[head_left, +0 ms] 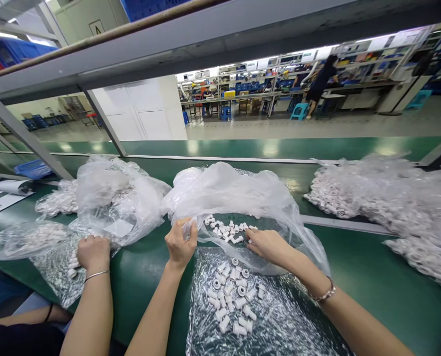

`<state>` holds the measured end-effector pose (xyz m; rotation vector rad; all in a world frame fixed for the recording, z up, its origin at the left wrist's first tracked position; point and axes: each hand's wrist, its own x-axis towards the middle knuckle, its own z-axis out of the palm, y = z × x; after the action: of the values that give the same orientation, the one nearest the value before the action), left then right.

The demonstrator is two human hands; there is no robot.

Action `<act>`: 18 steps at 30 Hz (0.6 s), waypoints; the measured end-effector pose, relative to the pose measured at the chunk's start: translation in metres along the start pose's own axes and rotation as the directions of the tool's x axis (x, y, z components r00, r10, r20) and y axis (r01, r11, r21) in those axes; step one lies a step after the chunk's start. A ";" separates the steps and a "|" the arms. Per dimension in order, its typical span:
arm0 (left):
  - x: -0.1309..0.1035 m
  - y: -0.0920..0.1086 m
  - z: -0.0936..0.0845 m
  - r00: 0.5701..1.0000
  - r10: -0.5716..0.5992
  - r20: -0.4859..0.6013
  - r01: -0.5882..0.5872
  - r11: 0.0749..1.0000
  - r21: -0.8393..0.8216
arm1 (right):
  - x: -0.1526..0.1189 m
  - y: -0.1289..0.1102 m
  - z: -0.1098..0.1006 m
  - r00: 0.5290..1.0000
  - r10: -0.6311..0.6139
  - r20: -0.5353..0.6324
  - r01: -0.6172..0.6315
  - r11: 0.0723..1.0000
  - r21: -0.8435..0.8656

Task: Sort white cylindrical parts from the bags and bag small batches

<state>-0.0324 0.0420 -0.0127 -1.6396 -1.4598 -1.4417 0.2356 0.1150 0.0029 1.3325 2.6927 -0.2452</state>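
Observation:
My left hand [181,242] pinches the rim of a large clear plastic bag [239,185], whose mouth faces me. Inside its opening lie many small white plastic fittings [228,230], like short pipe pieces with a collar. My right hand [267,244] reaches into that mouth, fingers curled down at the right edge of the fittings; what the fingertips hold, if anything, is hidden. Just in front of me, more loose white fittings [231,296] are scattered over a shiny, crinkled clear plastic sheet [287,316].
At the left, a co-worker's hand [93,253] rests by white fittings beside another bag [120,207]. Filled bags [369,198] lie on the green table [357,267] at the right. A grey shelf beam [205,42] crosses overhead. A person [322,81] stands across the room.

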 end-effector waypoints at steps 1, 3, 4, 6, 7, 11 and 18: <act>0.000 0.000 0.000 1.000 -0.002 0.000 0.002 1.000 -0.001 | 0.000 -0.001 -0.001 1.000 0.015 0.004 -0.015 1.000 0.002; 0.001 0.000 0.000 1.000 -0.006 -0.002 0.006 1.000 -0.002 | -0.001 -0.001 -0.003 0.999 0.054 -0.001 -0.053 0.997 0.051; 0.001 0.000 0.000 1.000 -0.008 -0.003 0.008 1.000 -0.002 | -0.001 -0.001 -0.006 0.998 0.063 -0.006 -0.062 0.991 0.119; 0.001 -0.001 0.000 1.000 -0.012 -0.002 0.012 1.000 0.000 | -0.002 -0.001 -0.013 0.998 0.056 0.001 -0.052 0.929 0.368; 0.001 -0.001 0.000 1.000 -0.014 0.000 0.014 1.000 0.001 | -0.002 -0.002 -0.018 0.999 0.046 0.025 -0.052 0.843 0.535; 0.001 -0.001 0.002 1.000 -0.019 0.008 0.019 1.000 -0.001 | -0.007 -0.006 -0.040 0.983 -0.040 0.181 -0.161 0.299 0.940; 0.002 -0.001 0.003 0.999 -0.043 0.013 0.044 0.998 -0.049 | -0.001 -0.010 -0.027 0.998 0.025 0.055 -0.059 0.625 0.779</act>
<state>-0.0327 0.0456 -0.0125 -1.6576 -1.4863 -1.5051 0.2268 0.1139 0.0298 1.5069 2.5675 -1.5810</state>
